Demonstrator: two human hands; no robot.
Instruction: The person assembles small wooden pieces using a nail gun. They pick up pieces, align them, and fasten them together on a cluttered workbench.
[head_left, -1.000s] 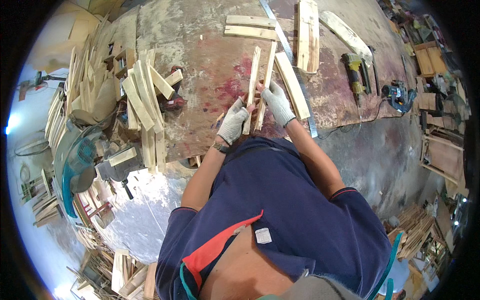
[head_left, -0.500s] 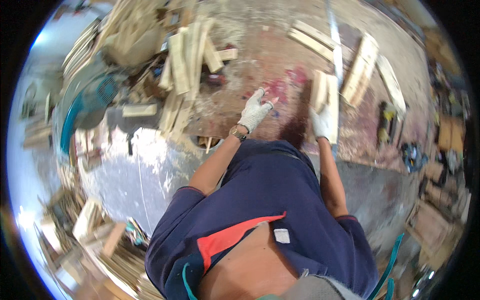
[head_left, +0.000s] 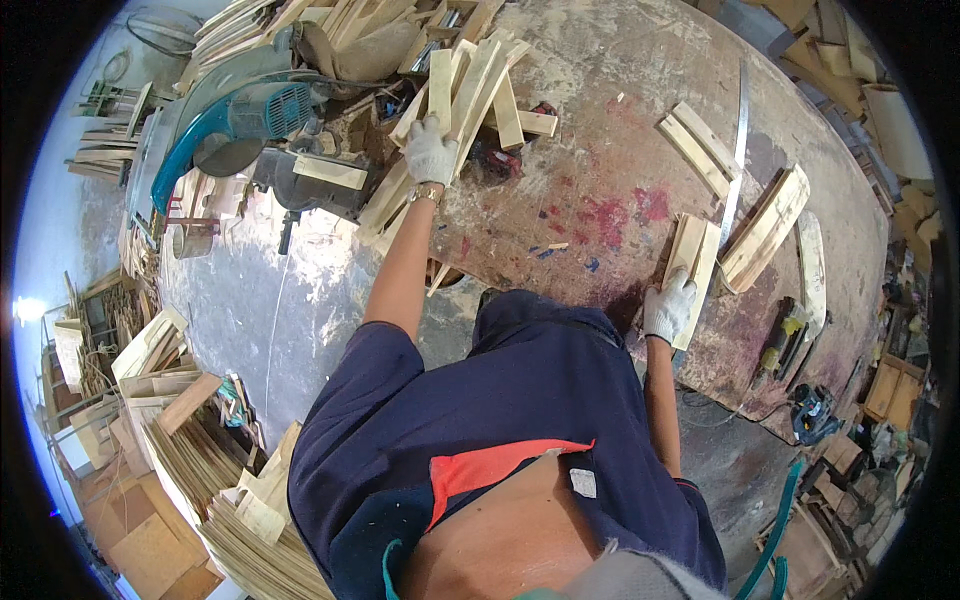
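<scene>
Well apart, the left hand point(head_left: 432, 156) touches a pale strip point(head_left: 440, 85) toward twelve o'clock, the right hand point(head_left: 669, 306) two slats point(head_left: 702, 256) toward one; I can't tell their grip.

Tabletop point(head_left: 560, 130): nicely lit here, soft and fairly even, its right edge bowing out under the fisheye bend.
Wall point(head_left: 60, 205): there's the glare, a burnt-out white spot far left, blue fringing beside it.
Floor point(head_left: 300, 330): washed almost white in patches, left of the tabletop's near edge.
Right hand point(head_left: 670, 305): dark, soft shadow just left, by that near edge.
Metal strip point(head_left: 738, 150): pale sheen.
Clutter point(head_left: 880, 480): stretched, softer, sliding into black rim.
</scene>
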